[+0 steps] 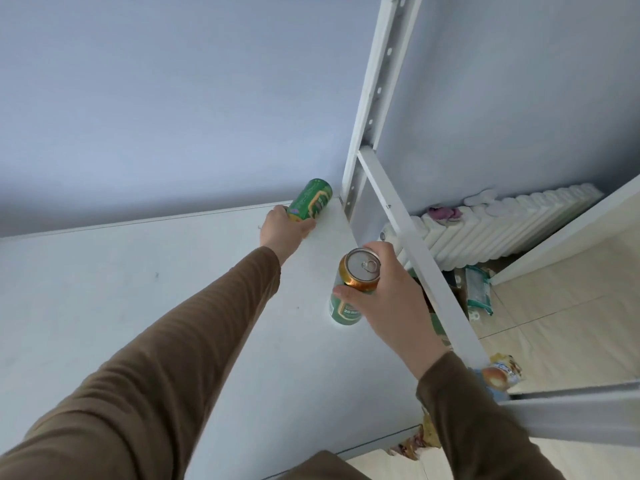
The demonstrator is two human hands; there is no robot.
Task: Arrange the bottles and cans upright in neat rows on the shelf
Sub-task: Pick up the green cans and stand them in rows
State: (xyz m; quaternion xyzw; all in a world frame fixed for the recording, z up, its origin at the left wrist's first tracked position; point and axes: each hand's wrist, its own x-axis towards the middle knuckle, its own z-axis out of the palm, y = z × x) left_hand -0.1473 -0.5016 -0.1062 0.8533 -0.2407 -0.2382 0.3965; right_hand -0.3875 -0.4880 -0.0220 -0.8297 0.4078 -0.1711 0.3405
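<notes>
Honestly, the far can (309, 200) is my main worry: it leans back toward the wall in the rear right corner of the shelf (104, 289), right next to the white upright post (372, 109), and I cannot tell whether its base sits flat yet. If I let go while it tilts, I judge it could fall over and roll along the board, or knock against the post. The near can (349, 289) is close to the shelf's right edge, where only the slanted brace (415, 258) runs alongside, so a careless nudge outward might send it off to the floor among the snack packets (498, 374) below. With both arms stretched out at once, bumping one can while I settle the other is a further risk.

My left hand (285, 230) is wrapped around the lower part of the far can, fingers curled over it, thumb underneath. My right hand (388, 292) grips the near can from above and to the side, thumb across its green body, fingers round behind the gold rim; its pull-tab top faces up, so it looks upright, at or just above the board. Both hands are clamped on their cans, neither loosened. The two cans are well apart, not yet in a row.
</notes>
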